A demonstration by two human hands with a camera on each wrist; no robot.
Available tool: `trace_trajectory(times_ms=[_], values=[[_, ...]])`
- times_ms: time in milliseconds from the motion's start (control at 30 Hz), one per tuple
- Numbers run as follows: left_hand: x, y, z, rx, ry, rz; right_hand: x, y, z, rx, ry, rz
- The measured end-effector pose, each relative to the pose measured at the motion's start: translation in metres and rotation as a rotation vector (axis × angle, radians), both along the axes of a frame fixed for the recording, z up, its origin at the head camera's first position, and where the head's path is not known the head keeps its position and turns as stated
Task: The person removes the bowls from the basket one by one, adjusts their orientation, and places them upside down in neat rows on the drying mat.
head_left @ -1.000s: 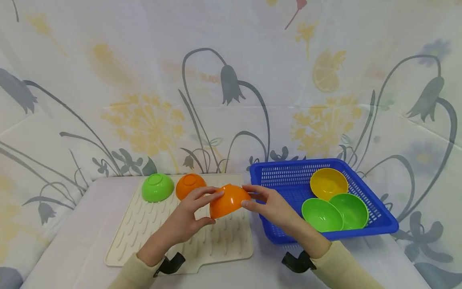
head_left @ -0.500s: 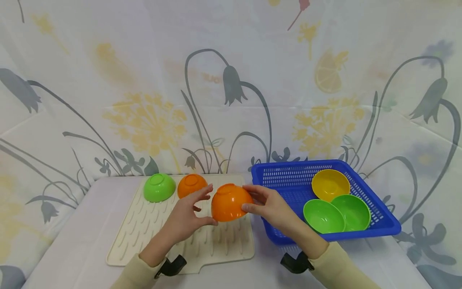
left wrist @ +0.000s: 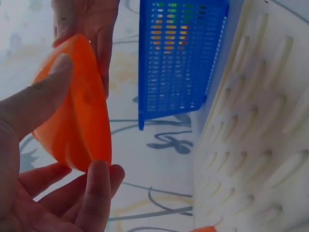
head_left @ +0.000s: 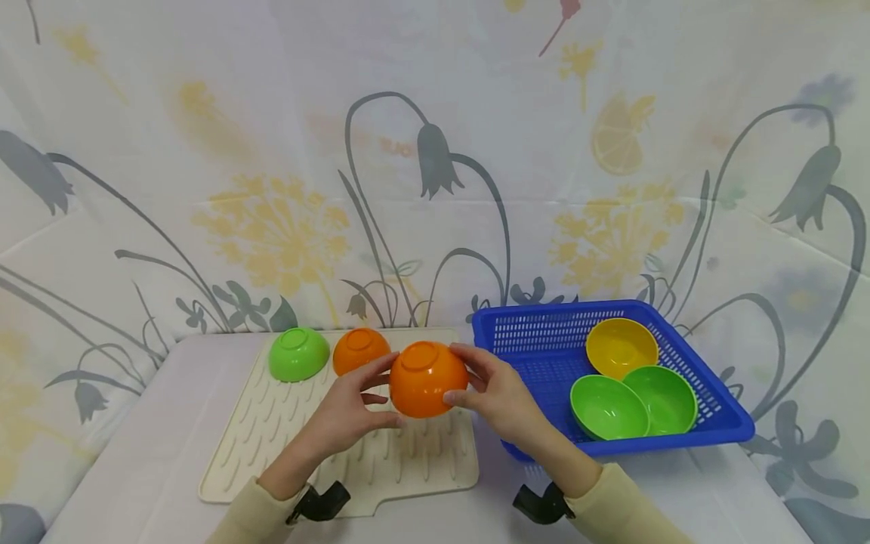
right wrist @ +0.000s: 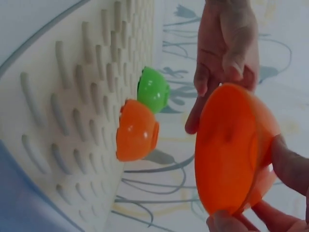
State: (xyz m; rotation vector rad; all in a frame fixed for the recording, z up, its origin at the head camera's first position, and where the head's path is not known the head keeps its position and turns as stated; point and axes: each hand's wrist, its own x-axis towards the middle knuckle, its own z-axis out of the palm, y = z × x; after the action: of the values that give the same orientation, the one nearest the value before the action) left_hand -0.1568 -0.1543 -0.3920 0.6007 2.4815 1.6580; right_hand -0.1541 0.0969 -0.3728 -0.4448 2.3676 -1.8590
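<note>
Bowl [head_left: 424,387] hangs between left hand [head_left: 345,417] and right hand [head_left: 501,394].

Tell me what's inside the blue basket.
In the blue basket: one yellow bowl and two green bowls. The floor beneath them is covered, and the right hand and forearm hide part of its left side.

The bowl [head_left: 427,394] is glossy orange, round, with a raised ring on its base. It is held above the mat [head_left: 258,431], mouth down, base up. The right hand [head_left: 499,394] grips its right side, thumb on the outer wall; the left hand [head_left: 350,414] curves fingers and thumb about the left side.
</note>
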Motion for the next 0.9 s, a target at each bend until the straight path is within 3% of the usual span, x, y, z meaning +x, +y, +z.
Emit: trace_trajectory(times_ms=[333, 633, 900], values=[[-0.002, 0.005, -0.007, -0.037, -0.013, 0.126, 0.005, -0.025, -0.009, 0.108, 0.187, -0.08], [-0.01, 0.002, -0.015, -0.054, 0.006, 0.223, 0.003, -0.05, -0.029, 0.061, 0.142, -0.146], [-0.023, 0.003, -0.033, -0.07, 0.018, 0.252, -0.005, -0.072, -0.051, -0.025, 0.044, -0.271]])
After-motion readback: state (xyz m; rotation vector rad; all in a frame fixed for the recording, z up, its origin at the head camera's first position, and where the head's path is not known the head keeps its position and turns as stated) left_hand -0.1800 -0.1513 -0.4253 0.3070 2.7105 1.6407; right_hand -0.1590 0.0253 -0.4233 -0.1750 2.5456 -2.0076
